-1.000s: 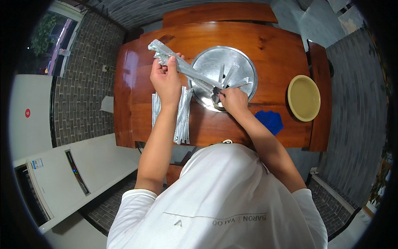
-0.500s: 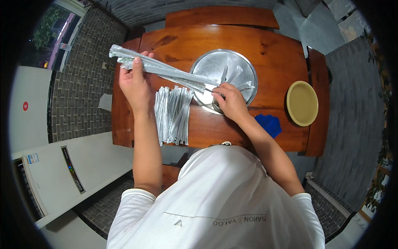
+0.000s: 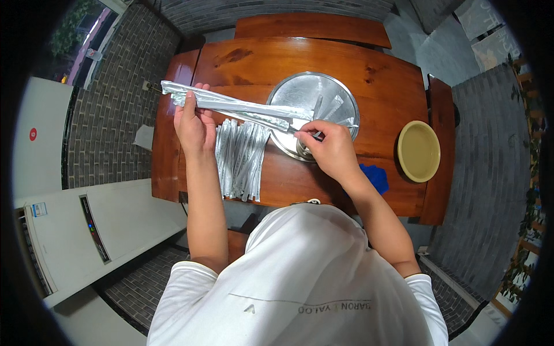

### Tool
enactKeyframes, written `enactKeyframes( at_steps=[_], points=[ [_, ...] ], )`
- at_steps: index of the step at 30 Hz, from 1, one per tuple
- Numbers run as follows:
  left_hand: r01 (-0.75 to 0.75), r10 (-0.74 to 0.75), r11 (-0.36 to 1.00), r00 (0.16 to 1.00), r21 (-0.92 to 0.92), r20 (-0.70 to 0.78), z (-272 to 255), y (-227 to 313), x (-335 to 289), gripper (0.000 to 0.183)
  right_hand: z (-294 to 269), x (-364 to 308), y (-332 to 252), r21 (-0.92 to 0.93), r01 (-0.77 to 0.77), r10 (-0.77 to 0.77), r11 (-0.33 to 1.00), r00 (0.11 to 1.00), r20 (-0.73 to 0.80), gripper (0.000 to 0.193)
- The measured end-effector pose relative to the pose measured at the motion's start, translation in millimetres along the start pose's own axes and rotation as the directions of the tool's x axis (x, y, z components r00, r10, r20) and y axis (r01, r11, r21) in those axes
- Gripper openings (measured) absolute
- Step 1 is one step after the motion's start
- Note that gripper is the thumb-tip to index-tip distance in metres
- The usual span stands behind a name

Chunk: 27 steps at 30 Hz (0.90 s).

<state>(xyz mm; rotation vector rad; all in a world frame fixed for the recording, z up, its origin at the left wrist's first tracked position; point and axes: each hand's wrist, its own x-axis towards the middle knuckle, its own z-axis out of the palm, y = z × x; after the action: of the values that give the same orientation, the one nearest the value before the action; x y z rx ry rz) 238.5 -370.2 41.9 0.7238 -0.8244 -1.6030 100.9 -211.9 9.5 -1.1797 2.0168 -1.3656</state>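
Observation:
My left hand (image 3: 195, 122) is closed around one end of several long, narrow sticks in shiny, silvery wrappers (image 3: 231, 105). They stretch rightward over the near-left part of a round metal tray (image 3: 288, 92). At their right end, my right hand (image 3: 332, 144) pinches a thin dark stick (image 3: 293, 130) between thumb and fingertips. Partly hidden beside that hand, a small metal container (image 3: 303, 151) stands on the tray. Clear wrapped pieces (image 3: 332, 106) fan out behind it. Below the held bundle, a pile of similar wrapped sticks (image 3: 239, 164) lies on the wooden table (image 3: 381, 104).
A blue cloth (image 3: 375, 179) lies right of my right hand, partly behind the forearm. Further right stands a yellow-green bowl (image 3: 418, 151). Wooden benches flank the table at the far side (image 3: 311, 29) and right (image 3: 441, 115). A white cabinet-like unit (image 3: 133, 225) stands at left.
My left hand and the wrapped bundle have come lower, and the bundle lies more level. My right hand has shifted slightly right and nearer, still pinching at the bundle's right end.

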Motion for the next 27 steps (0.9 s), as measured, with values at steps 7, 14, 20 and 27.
enactKeyframes(
  at_steps=[7, 14, 20, 27],
  points=[
    [0.06, -0.061, 0.998, 0.993, -0.021, -0.096, -2, -1, 3, 0.03, -18, -3, 11, 0.069, -0.141, 0.119, 0.988, 0.958, 0.263, 0.017],
    [0.17, -0.182, 0.982, 0.965, -0.08, -0.188, -9, -5, 5, 0.027, -28, -20, 11, 0.044, -0.161, 0.146, 0.986, 0.96, 0.241, 0.02],
    [0.231, -0.243, 0.968, 0.962, -0.1, -0.124, -8, -15, -3, 0.023, -25, -28, 14, 0.307, -0.338, 0.303, 0.89, 0.94, 0.155, 0.017],
    [0.257, -0.265, 0.964, 0.955, -0.074, -0.132, -4, -17, -10, 0.026, -37, -35, 14, 0.014, -0.151, 0.146, 0.988, 0.971, 0.187, 0.023]
  ],
)
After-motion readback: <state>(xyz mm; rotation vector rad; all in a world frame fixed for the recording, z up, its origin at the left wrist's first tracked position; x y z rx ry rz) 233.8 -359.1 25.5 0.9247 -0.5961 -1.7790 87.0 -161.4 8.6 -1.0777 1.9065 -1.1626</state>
